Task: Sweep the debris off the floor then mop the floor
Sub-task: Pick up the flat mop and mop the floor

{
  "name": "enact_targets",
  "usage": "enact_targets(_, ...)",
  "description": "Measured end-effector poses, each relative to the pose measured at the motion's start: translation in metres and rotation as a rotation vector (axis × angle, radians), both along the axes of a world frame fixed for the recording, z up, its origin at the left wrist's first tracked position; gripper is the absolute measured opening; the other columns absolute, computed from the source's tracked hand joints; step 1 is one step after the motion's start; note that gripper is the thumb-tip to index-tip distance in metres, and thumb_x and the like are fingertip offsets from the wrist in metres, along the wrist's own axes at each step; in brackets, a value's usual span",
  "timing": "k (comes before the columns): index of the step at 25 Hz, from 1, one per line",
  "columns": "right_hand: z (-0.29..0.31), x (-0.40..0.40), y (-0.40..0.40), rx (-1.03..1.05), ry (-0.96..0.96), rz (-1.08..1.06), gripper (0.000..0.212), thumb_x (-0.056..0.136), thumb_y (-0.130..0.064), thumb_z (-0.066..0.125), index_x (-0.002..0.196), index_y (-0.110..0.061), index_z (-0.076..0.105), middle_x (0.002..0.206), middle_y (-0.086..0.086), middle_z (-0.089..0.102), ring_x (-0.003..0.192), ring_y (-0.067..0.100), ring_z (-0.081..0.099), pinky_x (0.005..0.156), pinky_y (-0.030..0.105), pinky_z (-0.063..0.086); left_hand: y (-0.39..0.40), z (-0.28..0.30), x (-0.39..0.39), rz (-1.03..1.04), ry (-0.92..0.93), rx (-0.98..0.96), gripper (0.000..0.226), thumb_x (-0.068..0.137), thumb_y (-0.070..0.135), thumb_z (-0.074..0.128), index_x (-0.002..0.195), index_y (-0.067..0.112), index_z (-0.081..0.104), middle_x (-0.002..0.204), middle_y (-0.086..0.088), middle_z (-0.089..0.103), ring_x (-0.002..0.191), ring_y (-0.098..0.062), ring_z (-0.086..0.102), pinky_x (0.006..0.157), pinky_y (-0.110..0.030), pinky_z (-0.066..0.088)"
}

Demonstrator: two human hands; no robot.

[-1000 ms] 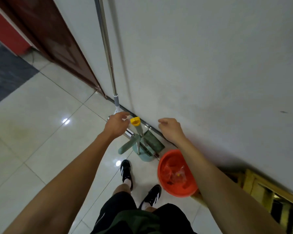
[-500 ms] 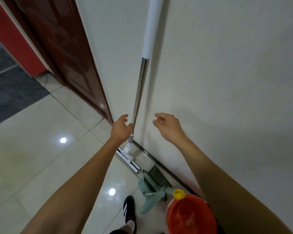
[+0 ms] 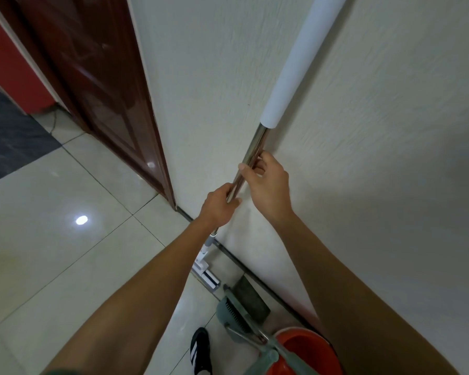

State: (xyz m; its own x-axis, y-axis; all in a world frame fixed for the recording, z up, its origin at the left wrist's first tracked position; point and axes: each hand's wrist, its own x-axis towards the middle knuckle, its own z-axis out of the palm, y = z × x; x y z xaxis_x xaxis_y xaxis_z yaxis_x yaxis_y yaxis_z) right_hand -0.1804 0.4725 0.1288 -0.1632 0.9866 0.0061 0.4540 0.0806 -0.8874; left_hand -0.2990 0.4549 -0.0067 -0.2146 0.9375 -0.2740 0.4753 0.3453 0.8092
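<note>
Both hands are gripping the mop (image 3: 257, 147), which is standing nearly upright against the cream wall (image 3: 377, 131). The left hand (image 3: 218, 205) is wrapping its fingers around the shiny metal part of the pole, lower down. The right hand (image 3: 267, 181) is holding the same metal section just above it, thumb lying across the front of the pole and fingers curling behind. Right above the right hand, the pole's white grip sleeve (image 3: 295, 60) is rising out of the top edge of the view.

The flat white mop head (image 3: 205, 276) is resting on the glossy tiled floor (image 3: 65, 253), at the floor's edge where it meets the wall's skirting. Just beside the mop head, further along that same wall edge, a teal dustpan (image 3: 251, 299) with its broom (image 3: 234, 311) is leaning against the skirting. An orange bucket (image 3: 306, 347) is sitting next to them at the bottom edge of the view, the teal handles crossing its rim. A black shoe with white stripes (image 3: 199, 350) is standing on the tiles near the dustpan. A dark brown door (image 3: 98, 85) is closing off the far end of the wall.
</note>
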Motion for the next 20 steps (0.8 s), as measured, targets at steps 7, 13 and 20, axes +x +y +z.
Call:
enact_targets(7,0.008,-0.009,-0.027,0.083,-0.048,0.056,0.017,0.093,-0.026,0.069,0.096,-0.010,0.067,0.079,-0.002,0.071,0.070,0.007,0.069,0.069,0.022,0.057,-0.042,0.010,0.000,0.058,0.104,0.053,0.015,0.103,0.036,0.053,0.105,0.021,0.050,0.072,0.006,0.054,0.060,-0.012,0.050,0.054,-0.030,0.038)
enact_targets(13,0.023,-0.028,-0.090,0.118,-0.090,0.275,0.021,0.092,-0.030,0.070,0.106,-0.015,0.069,0.092,-0.005,0.074,0.084,0.008,0.070,0.083,0.032,0.060,-0.114,0.027,-0.015,0.169,0.207,0.018,0.028,0.104,0.031,0.050,0.130,0.021,0.051,0.086,-0.002,0.062,0.075,-0.020,0.060,0.067,-0.037,0.051)
enact_targets(20,0.056,-0.034,-0.189,0.215,-0.027,0.538,0.018,0.092,-0.028,0.070,0.107,-0.018,0.068,0.094,-0.004,0.073,0.087,0.011,0.070,0.085,0.033,0.059,-0.228,0.065,-0.009,0.416,0.229,0.053,0.031,0.104,0.030,0.046,0.132,0.023,0.056,0.103,-0.006,0.072,0.089,-0.025,0.068,0.080,-0.046,0.059)
